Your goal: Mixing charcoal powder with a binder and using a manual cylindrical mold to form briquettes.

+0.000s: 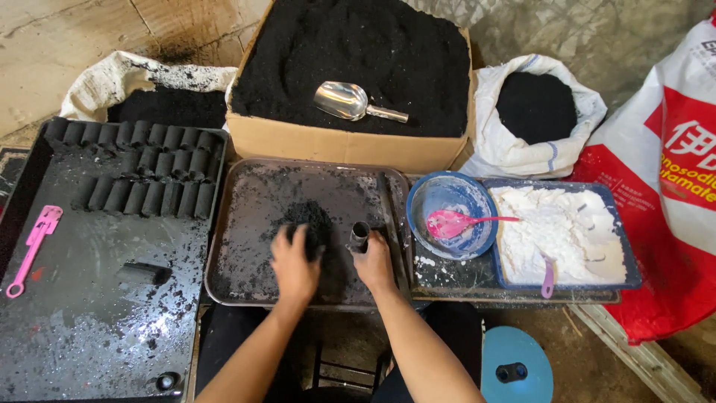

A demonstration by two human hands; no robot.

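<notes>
Black powder (312,222) is lying heaped on the metal tray (246,224), and I am cupping it with my left hand (293,263), fingers spread. Just beside it, my right hand (374,263) is gripping a short upright tube (359,236).

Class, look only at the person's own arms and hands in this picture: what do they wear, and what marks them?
Both forearms are bare, with no sleeves showing. The left hand and right hand have no gloves, rings or watch visible. Black powder smudges the fingers of both.
</notes>
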